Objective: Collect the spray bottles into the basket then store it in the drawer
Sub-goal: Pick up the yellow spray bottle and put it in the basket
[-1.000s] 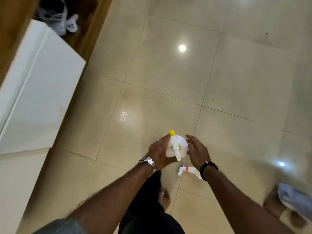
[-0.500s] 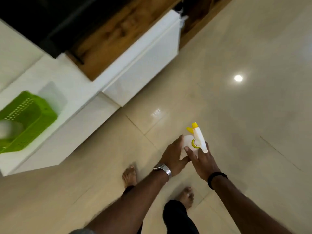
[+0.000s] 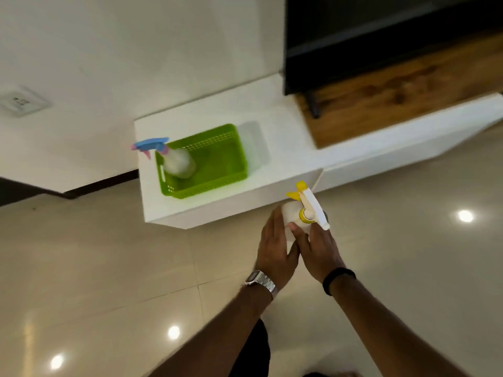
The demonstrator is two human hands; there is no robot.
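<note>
I hold a white spray bottle with a yellow nozzle (image 3: 304,210) upright in both hands, just in front of the cabinet's edge. My left hand (image 3: 275,248) wraps the bottle's left side and my right hand (image 3: 317,247) grips its right side and neck. A green plastic basket (image 3: 234,148) stands on the low white cabinet (image 3: 285,170), up and to the left of my hands. Inside the basket's left end stands a white spray bottle with a blue and pink trigger (image 3: 174,159).
A black TV (image 3: 381,36) stands on a wooden top (image 3: 394,96) at the right of the cabinet. The cabinet's white drawer fronts (image 3: 408,156) run along its lower face. A wall socket (image 3: 23,100) is at the left. Glossy beige floor tiles lie below.
My view has swung left, so the basket and cabinet now sit ahead of me. Both hands have carried the yellow-nozzled bottle up close to the cabinet's front edge.
</note>
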